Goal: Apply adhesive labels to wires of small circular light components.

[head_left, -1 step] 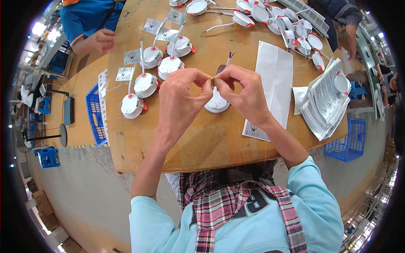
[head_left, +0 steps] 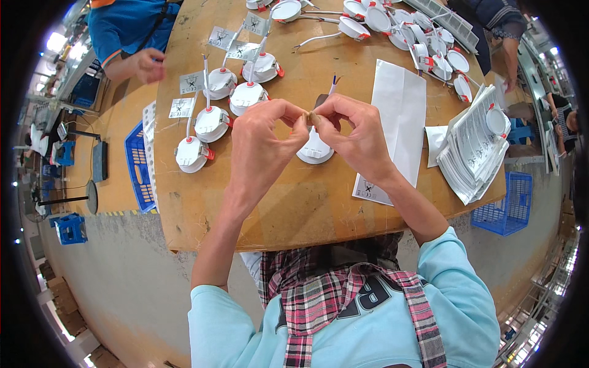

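Observation:
My left hand (head_left: 265, 138) and my right hand (head_left: 361, 132) meet over the table, the thumb and index finger of each pinched, tips together. What lies between the fingertips is too small to make out. Beneath them sits a round white downlight (head_left: 315, 152), partly hidden by my fingers. Its cable end (head_left: 334, 83) sticks up behind my right hand, with bare coloured wires. To the left, several downlights (head_left: 191, 153) with red clips stand face down, their cables upright, and most carry a silver label flag (head_left: 181, 108).
A white label sheet (head_left: 399, 110) lies right of my hands, near a thick stack of printed sheets (head_left: 469, 159) with a downlight (head_left: 496, 122) on it. More downlights (head_left: 435, 46) crowd the far right. Blue crates (head_left: 136, 165) flank the table. A co-worker's hand (head_left: 149, 65) is at the left.
My hands hold almost the same place and pinch. The co-worker's hand at the far left has shifted slightly, and another person's hand at the far right has moved a little.

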Demonstrator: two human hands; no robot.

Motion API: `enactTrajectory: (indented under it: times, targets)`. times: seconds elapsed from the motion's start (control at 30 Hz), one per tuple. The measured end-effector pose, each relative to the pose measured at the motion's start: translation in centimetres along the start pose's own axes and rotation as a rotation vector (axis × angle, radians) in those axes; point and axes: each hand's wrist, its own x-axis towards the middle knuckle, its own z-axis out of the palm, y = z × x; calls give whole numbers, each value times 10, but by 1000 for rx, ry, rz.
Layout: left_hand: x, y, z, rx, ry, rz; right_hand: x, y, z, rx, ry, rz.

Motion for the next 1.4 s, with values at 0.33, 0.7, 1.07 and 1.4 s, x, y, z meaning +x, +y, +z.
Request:
enactTrajectory:
  times: [0.33, 0.7, 1.07, 1.4]
  targets:
    - [7, -2, -10, -278, -149, -242, 2, 6, -2, 85, -19, 32]
    - [10, -6, -8, -228, -159, -227, 2, 2, -2, 51, -19, 27]
    - [8, -5, -1, -65, 4, 48, 3, 0, -3, -17, 14, 3]
    - [12, -6, -3, -60, -33, 15, 4, -3, -5, -75, -30, 3]
